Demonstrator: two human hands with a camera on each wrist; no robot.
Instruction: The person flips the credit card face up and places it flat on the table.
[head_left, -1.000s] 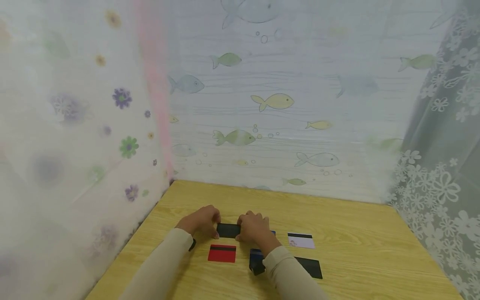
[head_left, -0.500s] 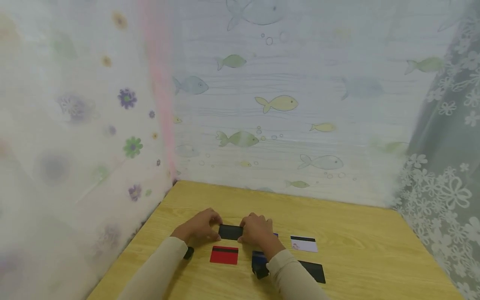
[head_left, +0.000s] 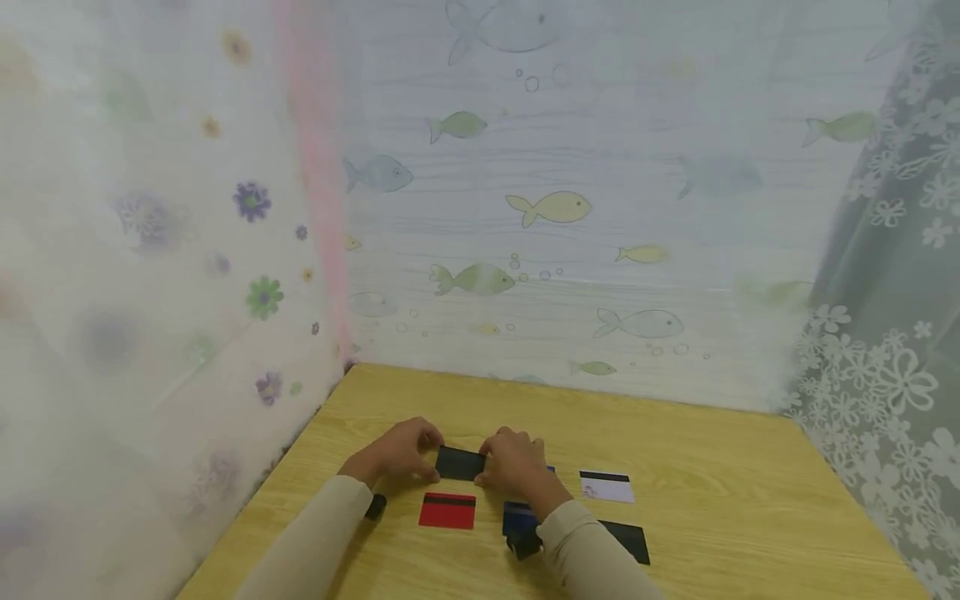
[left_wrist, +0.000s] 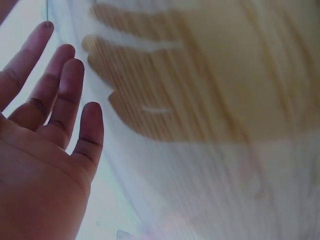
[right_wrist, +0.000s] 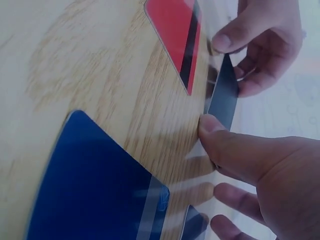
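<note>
A plain black card (head_left: 460, 463) is held slightly tilted off the wooden table, near the table's middle. At its left end, my left hand (head_left: 401, 450) grips the edge between thumb and fingers. My right hand (head_left: 516, 462) pinches the opposite end, its thumb (right_wrist: 215, 125) on the near face in the right wrist view. In the left wrist view, several fingers of the left hand (left_wrist: 45, 135) stretch out apart, and the card is out of sight. A red card (head_left: 447, 511) with a black stripe lies just in front of the black card.
A blue card (head_left: 517, 517) lies beneath the right forearm, and another blue card (head_left: 551, 469) is mostly hidden by the right hand. Rightward lie a white striped card (head_left: 606, 487) and a second black card (head_left: 628, 540). Patterned curtains (head_left: 555, 275) border the table (head_left: 712, 467).
The whole view shifted a little with the head. Both hands stay on the black card, which now slants slightly more, its right end lower. The other cards lie where they were.
</note>
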